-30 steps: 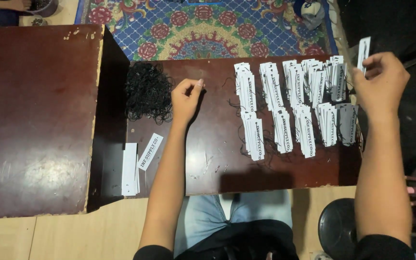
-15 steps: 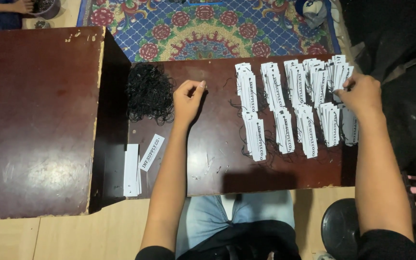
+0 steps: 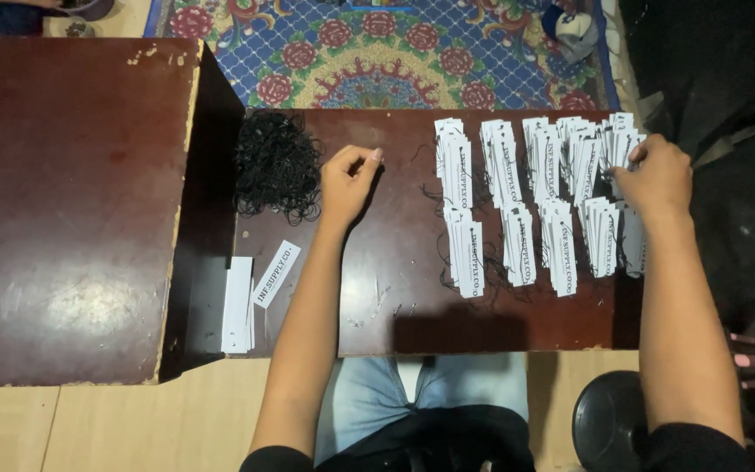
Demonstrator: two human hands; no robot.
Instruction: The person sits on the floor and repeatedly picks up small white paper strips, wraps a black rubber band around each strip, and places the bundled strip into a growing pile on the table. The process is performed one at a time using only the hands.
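Observation:
My left hand [image 3: 349, 179] rests on the dark wooden table [image 3: 395, 310] with its fingers curled shut, just right of a pile of black string loops [image 3: 277, 166]. My right hand [image 3: 657, 175] is at the far right of the table, its fingertips pinched on a white paper tag [image 3: 619, 153] that lies on the rightmost stack. Stacks of white tags with black strings [image 3: 509, 205] stand in two rows between my hands. Whether the left hand holds a string is hidden.
Two loose white tags [image 3: 277, 273] and a small tag stack [image 3: 238, 304] lie at the table's left front. A larger brown table [image 3: 63, 201] adjoins on the left. A patterned rug [image 3: 377, 52] lies beyond, and a black stool [image 3: 609, 424] stands by my right leg.
My right hand came down from the upper right with a white tag and brought it onto the rightmost stack. The left hand stayed in place.

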